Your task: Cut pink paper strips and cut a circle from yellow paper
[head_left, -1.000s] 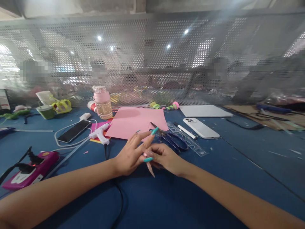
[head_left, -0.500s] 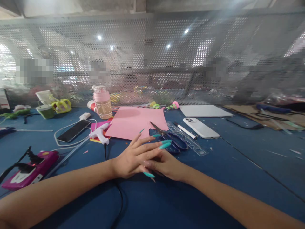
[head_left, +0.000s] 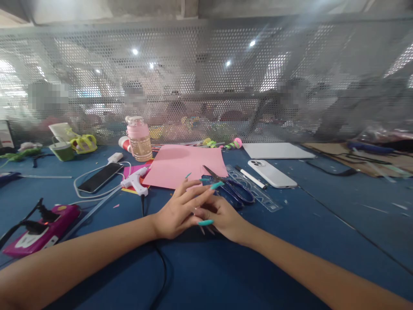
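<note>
My left hand [head_left: 176, 211], with long teal nails, is stretched out above the blue table, its fingers apart and nothing in them. My right hand [head_left: 229, 221] meets it from the right, its fingers curled and its thumb against the left hand's fingers. Part of both hands is hidden where they overlap. Just beyond them lie dark-blue-handled scissors [head_left: 237, 191], partly over a clear stencil ruler [head_left: 267, 200]. Pink paper sheets [head_left: 185, 161] lie behind my left hand. To its left is a white glue gun [head_left: 137, 181] on coloured paper.
A black phone [head_left: 100, 177] and magenta power strip [head_left: 48, 226] lie left. A pink-topped bottle [head_left: 139, 137] stands at the back. A white marker [head_left: 252, 177], white phone [head_left: 274, 174] and white flat panel [head_left: 277, 150] lie right. A perforated metal screen [head_left: 206, 77] borders the table.
My left hand has drawn back slightly to the left and its fingers are more bent. My right hand keeps touching it. The things on the table have not moved.
</note>
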Tool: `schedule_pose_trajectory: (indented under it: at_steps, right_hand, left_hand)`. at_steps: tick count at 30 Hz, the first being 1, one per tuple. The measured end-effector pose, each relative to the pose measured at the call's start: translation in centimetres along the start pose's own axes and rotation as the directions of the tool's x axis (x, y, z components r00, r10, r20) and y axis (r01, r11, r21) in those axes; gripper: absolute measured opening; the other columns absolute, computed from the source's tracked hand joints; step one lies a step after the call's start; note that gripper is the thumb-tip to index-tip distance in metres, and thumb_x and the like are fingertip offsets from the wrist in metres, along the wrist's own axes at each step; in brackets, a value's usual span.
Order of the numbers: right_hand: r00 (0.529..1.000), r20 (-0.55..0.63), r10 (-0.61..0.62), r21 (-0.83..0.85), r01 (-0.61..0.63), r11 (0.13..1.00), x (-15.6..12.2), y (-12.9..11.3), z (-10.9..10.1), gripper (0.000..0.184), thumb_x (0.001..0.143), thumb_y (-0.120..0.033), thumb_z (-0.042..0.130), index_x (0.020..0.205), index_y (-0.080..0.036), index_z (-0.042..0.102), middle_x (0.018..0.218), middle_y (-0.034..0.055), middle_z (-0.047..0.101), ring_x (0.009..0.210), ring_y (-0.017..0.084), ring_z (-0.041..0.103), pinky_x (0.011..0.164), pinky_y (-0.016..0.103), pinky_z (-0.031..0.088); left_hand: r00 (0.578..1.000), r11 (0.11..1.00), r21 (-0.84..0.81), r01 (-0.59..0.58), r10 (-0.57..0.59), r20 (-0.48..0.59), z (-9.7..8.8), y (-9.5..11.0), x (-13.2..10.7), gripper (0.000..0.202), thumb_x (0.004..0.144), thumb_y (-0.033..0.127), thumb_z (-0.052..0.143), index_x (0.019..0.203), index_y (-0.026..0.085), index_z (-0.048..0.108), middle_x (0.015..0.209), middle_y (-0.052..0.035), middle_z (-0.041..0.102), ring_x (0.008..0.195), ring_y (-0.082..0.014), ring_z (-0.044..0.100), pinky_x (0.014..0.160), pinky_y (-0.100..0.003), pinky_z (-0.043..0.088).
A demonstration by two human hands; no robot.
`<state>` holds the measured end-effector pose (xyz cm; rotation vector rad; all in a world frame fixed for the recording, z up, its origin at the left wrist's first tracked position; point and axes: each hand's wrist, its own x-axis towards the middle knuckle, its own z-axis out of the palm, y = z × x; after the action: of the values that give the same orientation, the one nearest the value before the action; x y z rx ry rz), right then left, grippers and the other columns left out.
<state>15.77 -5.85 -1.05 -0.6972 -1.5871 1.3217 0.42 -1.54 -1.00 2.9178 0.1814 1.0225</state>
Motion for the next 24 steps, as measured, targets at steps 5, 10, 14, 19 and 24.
schedule_pose_trajectory:
  at_steps: [5, 10, 14, 19, 24]
  right_hand:
    - [0.992, -0.123, 0.04, -0.089, -0.051, 0.995, 0.0, 0.0, -0.3, 0.041, 0.069, -0.054, 0.06, 0.059, -0.017, 0.045, 0.048, -0.0069, 0.042, 0.041, 0.006, 0.038, 0.039, 0.02, 0.03]
    - [0.981, -0.137, 0.137, -0.062, -0.146, 0.987, 0.0, 0.4, -0.2, 0.041, 0.067, -0.054, 0.062, 0.059, -0.017, 0.045, 0.044, -0.0068, 0.045, 0.034, 0.004, 0.037, 0.033, 0.017, 0.027]
    - [0.972, -0.117, 0.205, -0.003, -0.206, 0.978, 0.0, 0.3, 0.0, 0.043, 0.066, -0.056, 0.061, 0.058, -0.018, 0.044, 0.037, -0.0083, 0.044, 0.027, 0.004, 0.035, 0.027, 0.016, 0.023]
    - [0.968, -0.112, 0.223, 0.09, -0.213, 0.973, 0.0, 0.1, 0.3, 0.045, 0.066, -0.059, 0.058, 0.058, -0.018, 0.044, 0.034, -0.0092, 0.042, 0.022, 0.004, 0.034, 0.022, 0.015, 0.019]
    - [0.972, -0.15, 0.182, 0.09, -0.17, 0.981, 0.0, 0.2, 0.4, 0.045, 0.07, -0.06, 0.054, 0.06, -0.017, 0.045, 0.033, -0.01, 0.04, 0.022, 0.003, 0.031, 0.023, 0.014, 0.019]
  left_hand:
    - [0.978, 0.989, 0.052, 0.139, -0.129, -0.162, 0.0, 0.4, 0.1, 0.043, 0.089, 0.041, 0.028, 0.118, 0.01, 0.035, 0.105, -0.0157, 0.045, 0.099, -0.0237, 0.041, 0.084, -0.041, 0.039]
    - [0.973, 0.986, -0.009, 0.166, -0.166, -0.162, -0.1, 0.6, 0.2, 0.028, 0.091, 0.03, 0.02, 0.083, 0.015, 0.042, 0.075, -0.0057, 0.045, 0.069, -0.0164, 0.04, 0.065, -0.032, 0.038]
    - [0.95, 0.932, -0.266, 0.248, -0.287, -0.122, 0.0, 1.1, 0.3, 0.036, 0.091, 0.037, 0.015, 0.074, 0.017, 0.04, 0.068, -0.0022, 0.043, 0.062, -0.0135, 0.04, 0.06, -0.028, 0.038]
    - [0.843, 0.699, -0.526, 0.485, -0.534, 0.069, 0.4, 2.0, 0.6, 0.038, 0.092, 0.039, 0.016, 0.071, 0.017, 0.04, 0.06, 0.0021, 0.043, 0.053, -0.0089, 0.042, 0.054, -0.022, 0.037]
    - [0.825, 0.675, -0.518, 0.525, -0.552, 0.118, 0.3, 2.1, 0.9, 0.034, 0.091, 0.037, 0.025, 0.072, 0.016, 0.042, 0.06, 0.003, 0.046, 0.053, -0.0075, 0.041, 0.054, -0.02, 0.035]
